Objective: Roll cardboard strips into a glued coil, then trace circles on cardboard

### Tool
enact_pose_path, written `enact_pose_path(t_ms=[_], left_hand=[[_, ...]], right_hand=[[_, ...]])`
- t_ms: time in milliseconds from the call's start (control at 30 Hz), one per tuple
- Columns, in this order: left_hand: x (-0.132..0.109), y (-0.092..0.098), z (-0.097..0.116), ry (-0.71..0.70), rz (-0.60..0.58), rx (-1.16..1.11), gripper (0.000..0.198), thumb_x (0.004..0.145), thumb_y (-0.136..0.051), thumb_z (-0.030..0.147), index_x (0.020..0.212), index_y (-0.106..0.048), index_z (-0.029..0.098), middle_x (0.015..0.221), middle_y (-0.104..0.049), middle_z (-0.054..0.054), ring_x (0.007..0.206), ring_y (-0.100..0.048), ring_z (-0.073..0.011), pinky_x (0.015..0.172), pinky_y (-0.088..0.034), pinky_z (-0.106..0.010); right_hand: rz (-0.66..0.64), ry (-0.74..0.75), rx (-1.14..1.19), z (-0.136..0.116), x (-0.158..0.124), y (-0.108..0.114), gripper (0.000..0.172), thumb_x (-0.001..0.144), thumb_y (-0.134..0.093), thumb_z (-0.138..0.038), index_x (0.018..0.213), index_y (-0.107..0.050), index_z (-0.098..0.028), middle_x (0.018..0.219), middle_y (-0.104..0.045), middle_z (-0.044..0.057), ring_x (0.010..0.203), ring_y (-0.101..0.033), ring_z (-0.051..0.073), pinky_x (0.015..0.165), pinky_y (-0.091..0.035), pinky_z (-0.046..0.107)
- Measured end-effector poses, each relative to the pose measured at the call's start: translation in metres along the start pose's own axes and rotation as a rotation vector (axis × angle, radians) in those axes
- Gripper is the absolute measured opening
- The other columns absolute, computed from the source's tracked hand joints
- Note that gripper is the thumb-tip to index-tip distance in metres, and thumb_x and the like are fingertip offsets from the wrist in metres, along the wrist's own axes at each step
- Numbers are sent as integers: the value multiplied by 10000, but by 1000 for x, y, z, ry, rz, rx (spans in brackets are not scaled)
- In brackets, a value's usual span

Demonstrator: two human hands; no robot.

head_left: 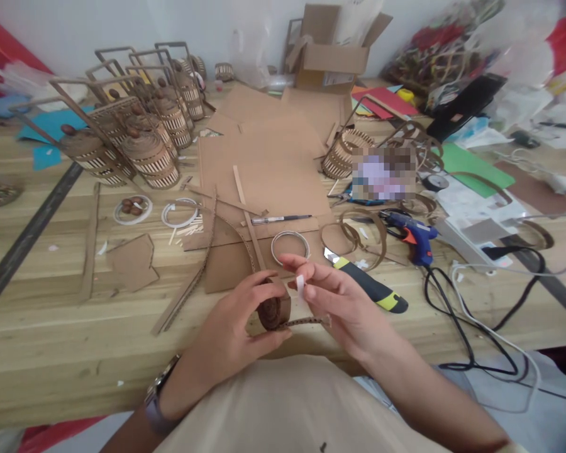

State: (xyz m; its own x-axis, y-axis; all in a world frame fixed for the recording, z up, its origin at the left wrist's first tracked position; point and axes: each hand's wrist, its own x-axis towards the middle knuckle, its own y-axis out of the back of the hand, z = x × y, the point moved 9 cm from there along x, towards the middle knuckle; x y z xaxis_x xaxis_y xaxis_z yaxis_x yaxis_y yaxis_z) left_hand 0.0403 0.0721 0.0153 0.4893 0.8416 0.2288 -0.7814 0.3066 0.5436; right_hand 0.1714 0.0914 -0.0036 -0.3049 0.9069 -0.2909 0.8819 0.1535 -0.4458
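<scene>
My left hand (238, 327), with a watch on the wrist, is closed around a coil of brown corrugated cardboard strip (270, 311). The coil's loose tail (304, 321) runs right, under my right hand (342, 302). Between thumb and fingers, that hand pinches a small white strip (300, 287), perhaps paper or tape. Just beyond my fingers lies a white ring (290, 246). A black-and-yellow utility knife (370, 284) rests right of my right hand, its blade end near the ring. Behind the coil, a flat cardboard strip (248, 220) points away from me.
Corrugated strips (200, 277) and a cardboard scrap (133, 261) lie on the left. Lantern-like cardboard pieces (151, 157) stand at the back left. Cardboard sheets (264, 151) cover the middle, with a pen (283, 219). A blue glue gun (419, 242) and cables (457, 340) occupy the right.
</scene>
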Motion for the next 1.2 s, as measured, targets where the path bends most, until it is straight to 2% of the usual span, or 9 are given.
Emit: enact_pose_path(t_ms=[167,267,400,600,767,900,1033,1200], left_hand=[[3,2,7,-41,6,-86,417,891,-701,222,1256,-514,298,1330,-606,-65,1016,-666,-173,873,-567,-312],[5,3,12,-65,4,-93,366,900,-691,219,1221,-528,281,1239,-639,-49,1003,-657,-164,837,-556,-275],[6,4,12,-67,11,-61,376,893,-693,208,1219,-520,278,1254,-634,-57,1067,-650,-182,858,-548,-281],[3,4,10,-50,21,-25,432,861,-714,179,1222,-502,285,1346,-609,-75,1180,-639,-214,904,-554,-310],[4,4,9,-33,25,-15,434,844,-717,172,1208,-509,285,1359,-616,-78,1146,-669,-218,886,-573,-322],[4,4,7,-17,27,-7,467,832,-724,155,1217,-496,290,1399,-592,-87,1210,-639,-230,938,-563,-349],[5,3,7,-34,26,-25,462,847,-702,136,1220,-477,291,1369,-605,-91,1198,-646,-223,912,-578,-339],[1,5,-1,25,91,-3,610,815,-734,152,1305,-403,302,1401,-592,-105,1242,-626,-259,977,-573,-426]], right_hand=[[15,-118,101,21,2,-6,229,647,-896,-404,719,-728,-265,1313,-638,13,1316,-456,284,1063,-322,418],[18,-145,130,27,2,-7,237,646,-899,-391,717,-721,-252,1334,-626,16,1257,-490,276,1032,-342,404],[46,-132,146,30,2,-6,254,645,-904,-387,717,-709,-241,1336,-623,17,1210,-517,258,1015,-349,384],[63,-136,142,31,1,-8,255,647,-900,-397,724,-712,-242,1358,-616,16,1241,-514,263,996,-353,372],[66,-106,117,29,1,-7,245,656,-896,-379,720,-704,-241,1375,-604,15,1252,-520,267,990,-379,372],[87,-88,102,29,1,-5,265,663,-891,-396,714,-686,-238,1382,-599,22,1236,-536,279,967,-406,388],[112,-72,103,32,1,-4,276,672,-885,-413,715,-678,-236,1369,-596,27,1191,-564,269,964,-416,391],[101,-18,108,36,3,-2,243,717,-863,-401,743,-676,-249,1334,-582,19,1113,-591,227,920,-454,359]])
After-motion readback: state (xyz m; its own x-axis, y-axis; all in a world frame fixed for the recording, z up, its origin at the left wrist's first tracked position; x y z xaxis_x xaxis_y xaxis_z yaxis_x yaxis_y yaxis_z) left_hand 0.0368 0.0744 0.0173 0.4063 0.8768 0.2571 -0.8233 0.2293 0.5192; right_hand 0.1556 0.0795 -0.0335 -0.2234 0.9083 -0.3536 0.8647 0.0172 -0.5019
